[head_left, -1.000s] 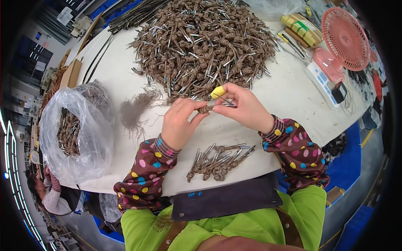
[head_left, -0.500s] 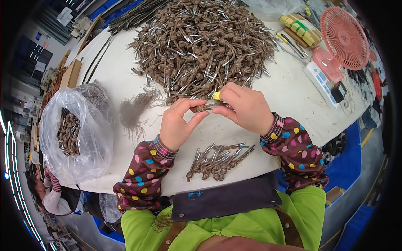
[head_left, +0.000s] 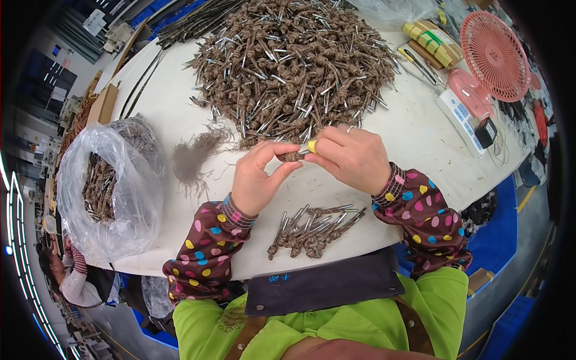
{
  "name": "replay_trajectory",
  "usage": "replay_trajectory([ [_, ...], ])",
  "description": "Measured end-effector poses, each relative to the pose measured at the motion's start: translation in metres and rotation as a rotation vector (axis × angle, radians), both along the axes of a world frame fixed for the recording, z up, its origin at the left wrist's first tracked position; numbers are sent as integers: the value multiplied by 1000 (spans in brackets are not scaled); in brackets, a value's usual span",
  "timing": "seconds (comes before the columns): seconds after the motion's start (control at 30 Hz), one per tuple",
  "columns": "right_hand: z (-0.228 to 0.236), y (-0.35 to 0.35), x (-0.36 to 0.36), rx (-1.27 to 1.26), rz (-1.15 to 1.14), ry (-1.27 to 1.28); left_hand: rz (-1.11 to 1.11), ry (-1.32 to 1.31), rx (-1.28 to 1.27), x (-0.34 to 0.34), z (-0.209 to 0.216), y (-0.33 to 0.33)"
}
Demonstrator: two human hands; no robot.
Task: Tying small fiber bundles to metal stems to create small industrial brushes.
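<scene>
My left hand pinches a short knotted brown cord between thumb and fingertips, above the white table. Close against the cord's right end is my right hand, its fingers closed and a ring on one of them. A small yellow-ended thing shows at my right fingertips; most of it is hidden, so its kind is unclear. Just beyond both hands rises a large pile of knotted brown cords with silvery tips. A smaller group of the same cords lies between my forearms, near the table's front edge.
At left stands a clear plastic bag holding more cords, beside a tuft of loose brown fibres. A pink fan, a white power strip and a yellow-handled tool occupy the right side. Dark strips lie at far left.
Both hands stay together over nearly the same spot. My right hand has turned slightly, and its fingertips now sit closer over the cord's right end.
</scene>
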State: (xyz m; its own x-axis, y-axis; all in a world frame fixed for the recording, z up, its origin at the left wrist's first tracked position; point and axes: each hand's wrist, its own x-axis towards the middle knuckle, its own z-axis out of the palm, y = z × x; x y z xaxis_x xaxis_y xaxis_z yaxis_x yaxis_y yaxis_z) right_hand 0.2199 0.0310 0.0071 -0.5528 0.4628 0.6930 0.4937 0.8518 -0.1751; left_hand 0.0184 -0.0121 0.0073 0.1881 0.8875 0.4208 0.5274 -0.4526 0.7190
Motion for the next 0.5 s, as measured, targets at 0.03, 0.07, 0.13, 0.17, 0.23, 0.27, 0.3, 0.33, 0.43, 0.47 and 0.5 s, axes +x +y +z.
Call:
replay_trajectory([
  [0.03, 0, 0, -1, -63, -1, 18, 5, 4, 2, -2, 0, -1],
  [0.07, 0, 1, -1, -125, -1, 36, 7, -12, -31, -4, 0, -2],
  [0.13, 2, 2, 1, -310, 18, 135, 12, -26, -60, -7, 5, -3],
  [0.17, 3, 4, 3, -498, 32, 229, -134, 22, -224, -8, 12, -3],
  [0.23, 3, 7, 7, -655, 67, 284, -415, 130, -570, -14, 17, -3],
  [0.27, 2, 10, 7, -816, 99, 336, -406, 132, -569, -15, 19, -5],
  [0.3, 2, 10, 6, -843, 102, 319, -532, 199, -574, -16, 21, -7],
  [0.33, 1, 9, 6, -841, 109, 319, -661, 267, -577, -14, 23, -10],
  [0.43, -3, 8, 5, -867, 141, 322, -427, 356, -365, -18, 14, 1],
  [0.47, -5, 9, 3, -881, 140, 325, -230, 413, -211, -24, 9, 8],
  [0.5, -6, 10, 2, -895, 138, 329, -224, 413, -212, -33, 3, 16],
])
